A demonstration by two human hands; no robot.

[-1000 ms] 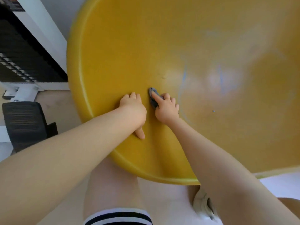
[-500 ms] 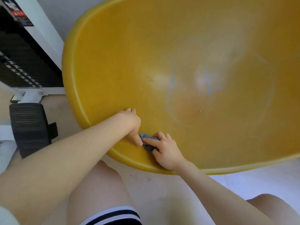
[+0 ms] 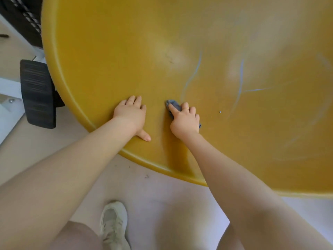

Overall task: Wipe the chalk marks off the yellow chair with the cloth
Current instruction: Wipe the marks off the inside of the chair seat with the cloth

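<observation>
The yellow chair (image 3: 111, 56) fills most of the head view with its wide curved seat. Pale blue chalk marks (image 3: 240, 82) run in thin lines across its middle and right, one curving down toward the cloth. My right hand (image 3: 184, 121) holds a small grey cloth (image 3: 173, 105) bunched under its fingers and presses it against the seat near the front rim. My left hand (image 3: 130, 114) lies flat on the seat just left of it, fingers straight and thumb spread toward the rim.
A black ribbed chair part (image 3: 37, 92) stands at the left by the chair's rim, with white furniture (image 3: 7, 91) behind it. Below the rim is pale floor (image 3: 162, 199) with my white shoe (image 3: 114, 224) and my knees.
My right hand has carried the cloth from the front rim up the seat, back toward the chalk line. My left hand now lies flat with straight fingers. The view has moved closer.
</observation>
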